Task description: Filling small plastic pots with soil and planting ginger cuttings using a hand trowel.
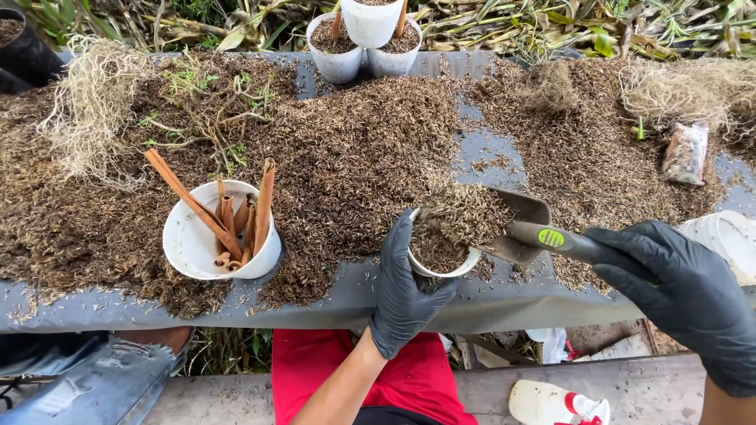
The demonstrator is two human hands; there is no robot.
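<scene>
Our left hand (403, 295), in a black glove, wraps its fingers around a small white cup (441, 256) and holds it at the near edge of the worktop (94, 308). Our right hand (685, 287), also gloved, is closed around the handle of a trowel (524, 228) whose blade sits over the cup's mouth, heaped with dry brown husk mix (465, 214).

The risk we judge most likely is spillage: the heap is wider than the cup's mouth, so a quick tilt could send husks over the rim and off the worktop's edge. The cup also hangs partly past that edge, so a loose hold could let it drop.

The cup already looks close to full, its contents dark, fine and fibrous, matching the loose husk spread beyond our hands. To the left of our left hand, a larger white pot (193, 244) lies tilted with brown sticks (224, 216) poking out. Well beyond both hands, more filled white cups (366, 35) stand stacked.
</scene>
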